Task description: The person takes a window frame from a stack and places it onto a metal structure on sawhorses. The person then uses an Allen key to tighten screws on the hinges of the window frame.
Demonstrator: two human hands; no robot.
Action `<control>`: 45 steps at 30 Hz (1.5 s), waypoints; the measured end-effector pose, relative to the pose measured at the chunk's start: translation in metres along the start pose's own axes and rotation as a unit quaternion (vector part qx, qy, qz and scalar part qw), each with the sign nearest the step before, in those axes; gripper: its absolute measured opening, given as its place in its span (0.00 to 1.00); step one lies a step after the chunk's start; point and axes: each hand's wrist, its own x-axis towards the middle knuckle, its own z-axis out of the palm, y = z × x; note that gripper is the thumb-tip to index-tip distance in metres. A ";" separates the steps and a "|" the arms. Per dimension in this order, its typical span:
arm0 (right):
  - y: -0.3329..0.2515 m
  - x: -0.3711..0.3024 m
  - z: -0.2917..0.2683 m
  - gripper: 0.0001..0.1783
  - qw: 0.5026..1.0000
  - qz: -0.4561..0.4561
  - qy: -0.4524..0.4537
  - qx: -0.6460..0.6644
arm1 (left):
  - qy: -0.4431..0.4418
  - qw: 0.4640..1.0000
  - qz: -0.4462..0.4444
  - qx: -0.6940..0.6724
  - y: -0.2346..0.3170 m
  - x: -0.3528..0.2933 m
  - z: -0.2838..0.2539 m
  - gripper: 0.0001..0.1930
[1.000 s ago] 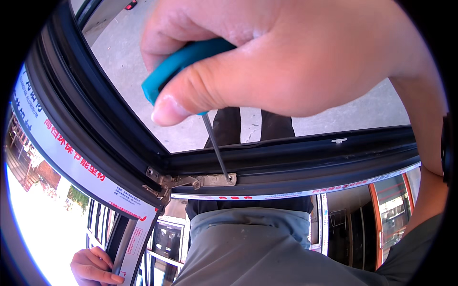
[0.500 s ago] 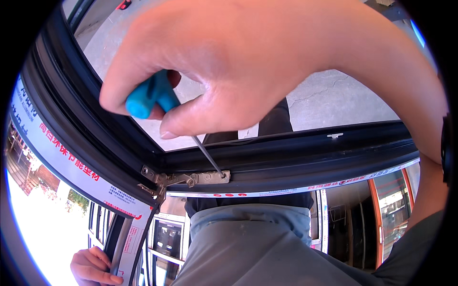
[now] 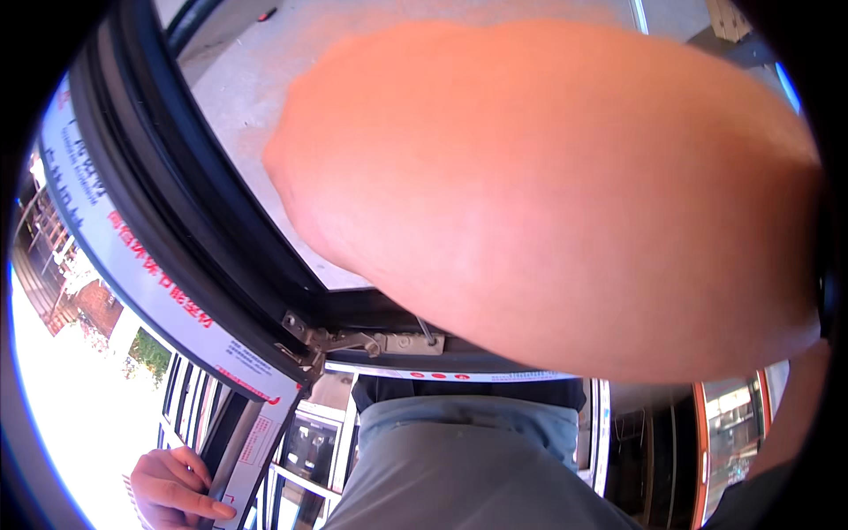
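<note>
My right hand (image 3: 459, 194) is large and blurred over the black window frame, with its back and wrist hiding the fingers. From beneath it the thin metal shaft of a T-handle driver (image 3: 426, 329) runs down to a screw in a metal hinge (image 3: 402, 343). The driver's teal handle is hidden now; the earlier frame shows it in that hand's grip. At lower left my left hand (image 3: 172, 486) is closed around the narrow upright bar of a black sash (image 3: 252, 450) with printed white film. The hinge joins this sash to the black frame (image 3: 212, 185).
My legs in grey trousers (image 3: 450, 459) are below the frame's near edge. Grey concrete floor (image 3: 225, 75) lies beyond it. Orange-edged glazed panels (image 3: 733, 433) stand at lower right, and white-framed windows (image 3: 309, 442) at lower left. A cardboard box (image 3: 729, 19) sits far right.
My right hand has turned over and swung nearer, now covering the teal handle and much of the frame's near rail. The driver's tip stays at the hinge screw. My left hand keeps its grip.
</note>
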 end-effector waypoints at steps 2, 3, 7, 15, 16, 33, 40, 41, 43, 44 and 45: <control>-0.006 -0.001 -0.008 0.26 1.000 0.002 -0.010 -0.001 | 0.008 0.999 -0.018 0.027 0.007 0.004 -0.003 0.23; -0.005 -0.003 -0.013 0.26 1.000 0.000 -0.010 0.005 | 0.008 0.999 -0.030 0.035 0.009 0.005 -0.001 0.23; 0.007 0.007 -0.013 0.26 0.989 -0.022 -0.034 0.144 | 0.009 0.999 -0.025 0.038 0.018 0.010 0.007 0.21; 0.044 0.011 0.037 0.32 0.784 -0.042 -0.016 0.619 | -0.009 0.999 -0.015 0.047 0.016 0.014 0.005 0.19; 0.047 0.014 0.041 0.35 0.758 -0.050 -0.047 0.649 | -0.011 0.999 -0.009 0.049 0.015 0.014 0.005 0.19; 0.042 0.054 0.088 0.21 0.791 -0.107 0.045 0.601 | -0.031 0.999 0.017 0.015 0.002 0.005 0.001 0.20; 0.037 0.052 0.072 0.26 0.805 -0.114 -0.002 0.583 | -0.075 0.984 0.151 0.062 0.000 0.014 -0.003 0.22; 0.034 0.051 0.069 0.27 0.828 -0.065 0.000 0.557 | -0.096 0.970 0.210 0.080 0.001 0.016 -0.004 0.23; 0.021 0.056 0.066 0.29 0.882 -0.003 0.062 0.468 | -0.049 0.995 0.081 0.033 0.000 0.007 0.000 0.21; 0.017 0.057 0.063 0.28 0.894 0.024 0.082 0.441 | -0.026 0.999 0.016 0.010 0.000 0.004 0.002 0.21; 0.010 0.057 0.062 0.28 0.904 0.051 0.101 0.411 | -0.026 0.999 0.017 0.014 0.001 0.005 0.003 0.21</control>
